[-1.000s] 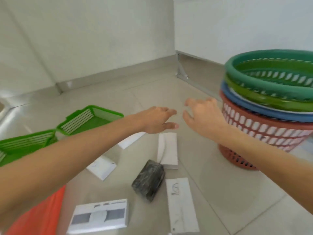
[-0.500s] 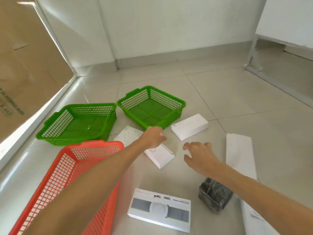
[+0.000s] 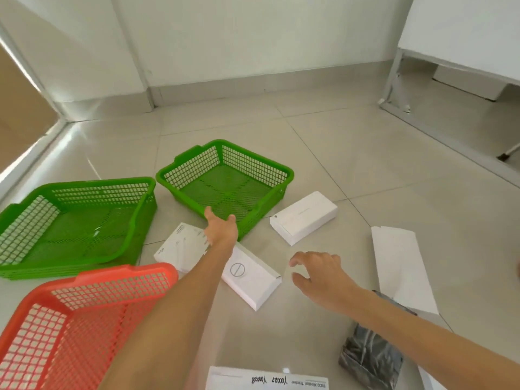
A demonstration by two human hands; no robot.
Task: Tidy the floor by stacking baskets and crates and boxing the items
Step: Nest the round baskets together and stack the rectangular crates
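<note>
A small green mesh basket (image 3: 281,171) sits on the tiled floor ahead. My left hand (image 3: 221,229) reaches its near corner, thumb and fingers spread at the rim, gripping nothing. A larger green basket (image 3: 76,192) lies to the left, and an orange-red basket (image 3: 92,280) is nearest me at the lower left. My right hand (image 3: 318,274) hovers over the floor with loosely curled fingers, holding nothing. White boxes lie scattered: one (image 3: 304,218) right of the small basket, one (image 3: 250,277) under my left forearm, another (image 3: 180,246) beside it.
A long white box (image 3: 402,271) and a black wrapped packet (image 3: 368,358) lie at the right. A labelled white box (image 3: 267,380) is at the bottom edge. White walls close the back; a metal furniture frame (image 3: 394,88) stands at the far right.
My view swung left, away from the stacked round baskets, toward the mesh baskets. My left hand moved forward from over the white box to the small green basket's rim. My right hand stayed hovering.
</note>
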